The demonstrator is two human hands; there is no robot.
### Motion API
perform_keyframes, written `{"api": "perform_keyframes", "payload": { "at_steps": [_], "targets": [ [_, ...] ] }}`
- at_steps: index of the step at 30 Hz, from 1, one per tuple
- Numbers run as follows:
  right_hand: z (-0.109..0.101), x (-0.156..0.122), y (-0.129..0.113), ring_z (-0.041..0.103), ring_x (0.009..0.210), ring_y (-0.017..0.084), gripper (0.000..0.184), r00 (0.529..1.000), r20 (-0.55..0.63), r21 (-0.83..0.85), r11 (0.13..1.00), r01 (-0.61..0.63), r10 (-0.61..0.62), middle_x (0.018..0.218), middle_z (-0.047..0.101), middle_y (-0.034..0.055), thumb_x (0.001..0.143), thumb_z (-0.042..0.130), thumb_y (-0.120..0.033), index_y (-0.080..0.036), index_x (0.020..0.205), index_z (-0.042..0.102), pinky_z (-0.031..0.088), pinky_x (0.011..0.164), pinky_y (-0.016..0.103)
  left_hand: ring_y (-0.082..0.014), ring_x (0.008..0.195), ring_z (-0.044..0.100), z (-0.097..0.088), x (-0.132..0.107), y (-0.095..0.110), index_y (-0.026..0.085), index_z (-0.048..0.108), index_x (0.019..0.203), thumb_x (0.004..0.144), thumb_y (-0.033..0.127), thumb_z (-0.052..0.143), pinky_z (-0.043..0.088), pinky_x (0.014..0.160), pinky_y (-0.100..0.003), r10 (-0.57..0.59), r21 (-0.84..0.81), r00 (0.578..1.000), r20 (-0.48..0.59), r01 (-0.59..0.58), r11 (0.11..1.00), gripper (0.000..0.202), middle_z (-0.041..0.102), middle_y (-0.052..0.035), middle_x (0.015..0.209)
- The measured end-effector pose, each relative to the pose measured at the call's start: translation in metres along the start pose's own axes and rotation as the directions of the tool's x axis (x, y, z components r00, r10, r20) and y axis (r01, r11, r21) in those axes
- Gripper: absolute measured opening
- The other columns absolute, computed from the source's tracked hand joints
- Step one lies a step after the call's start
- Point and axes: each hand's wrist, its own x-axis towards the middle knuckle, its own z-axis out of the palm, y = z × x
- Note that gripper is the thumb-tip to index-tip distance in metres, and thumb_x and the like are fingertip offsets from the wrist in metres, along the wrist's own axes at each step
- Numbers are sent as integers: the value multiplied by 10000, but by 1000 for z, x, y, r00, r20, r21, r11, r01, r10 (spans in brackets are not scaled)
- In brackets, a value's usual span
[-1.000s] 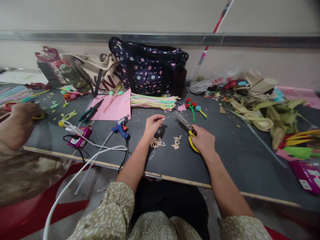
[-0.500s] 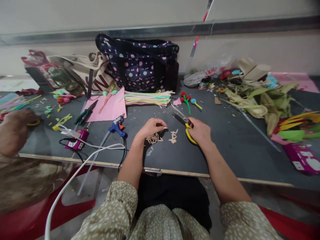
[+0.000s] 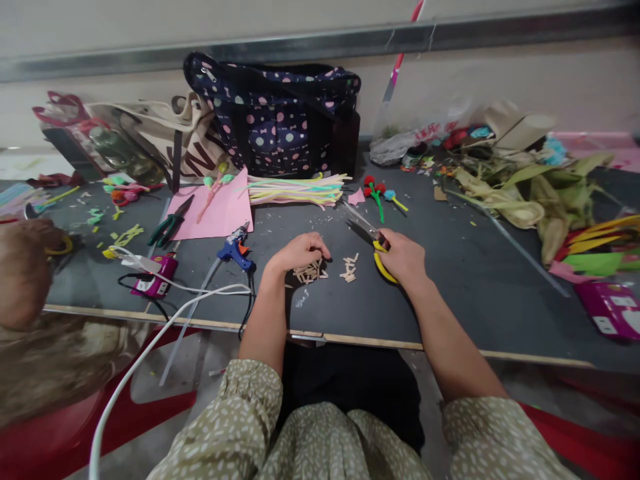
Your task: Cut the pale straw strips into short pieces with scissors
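My right hand (image 3: 404, 257) is closed round the yellow handles of a pair of scissors (image 3: 380, 261). The scissors' blades are parted and point away to the upper left, low over the dark table. My left hand (image 3: 301, 252) hovers at a pile of short, light-brown stick pieces (image 3: 310, 272), its fingers curled together and their tips at the pile's upper right. Whatever those fingertips pinch, if anything, is hidden. A smaller group of the same pieces (image 3: 349, 268) lies between my two hands.
A blue glue gun (image 3: 236, 252) lies left of my left arm, its cables near a purple power box (image 3: 156, 277). Pliers (image 3: 170, 223) rest against pink paper (image 3: 215, 217). Behind are pipe cleaners (image 3: 300, 190) and a polka-dot bag (image 3: 280, 123). Another person's hand (image 3: 25, 267) is at far left.
My left fingertips, which held a small pale piece out over the table, have curled down at the pile, and that piece no longer shows there. My right hand keeps the scissors with blades apart.
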Motion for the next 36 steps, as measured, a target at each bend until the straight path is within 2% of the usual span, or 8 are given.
{"api": "perform_keyframes", "payload": {
  "at_steps": [4,7,9,13,17,22,31,36],
  "targets": [
    [0,0,0,562,724,154,257,1000,-8,-8,1000,1,-1,851,662,1,733,602,-271,-268,989,624,273,558,239,-134,714,552,2,4,1,213,749,819,714,129,561,441,727,-264,-19,-24,966,-256,14,1000,232,628,-22,796],
    [0,0,-1,563,722,152,249,1000,-10,-15,1000,9,-9,848,663,0,734,596,-257,-266,982,624,270,556,239,-122,670,521,12,8,4,206,730,848,738,162,591,418,677,-264,-12,-18,945,-326,6,1000,182,619,-23,814],
    [0,0,0,561,710,150,242,1000,-9,-20,1000,12,-12,840,661,0,738,594,-260,-264,978,625,266,553,241,-127,699,532,22,10,8,210,718,830,752,169,594,413,690,-267,23,22,952,-307,-18,1000,152,621,-26,830],
    [2,0,1,561,704,150,259,1000,-17,-25,1000,18,-18,852,664,2,745,595,-278,-269,1002,627,264,552,242,-149,778,562,37,13,16,222,709,795,758,175,614,413,725,-274,78,116,983,-168,-59,991,113,615,-24,829],
    [2,0,1,561,706,151,241,1000,-15,-24,1000,11,-12,851,666,9,746,592,-271,-263,985,628,269,552,243,-176,869,571,39,13,16,234,711,793,766,177,630,413,775,-293,114,202,987,-116,-89,975,103,614,-30,851],
    [2,0,0,557,705,147,224,1000,-20,-22,1000,17,-17,846,665,9,752,590,-268,-257,973,625,271,558,241,-191,889,557,42,14,11,248,718,807,802,190,611,403,778,-300,162,315,985,-59,-136,939,122,601,-38,860],
    [0,-1,-1,559,714,147,231,1000,-6,-22,1000,10,-10,851,664,3,745,600,-269,-265,975,624,277,568,241,-206,898,552,53,18,8,232,702,771,793,162,611,397,748,-301,121,352,990,-66,-91,932,117,598,-51,855],
    [4,-1,2,553,704,141,250,999,-27,-18,1000,20,-20,840,661,1,750,598,-276,-264,998,629,289,568,241,-175,864,566,51,18,9,210,678,745,790,142,601,407,757,-282,89,193,985,-145,-60,979,112,616,-41,853]
  ]
}}
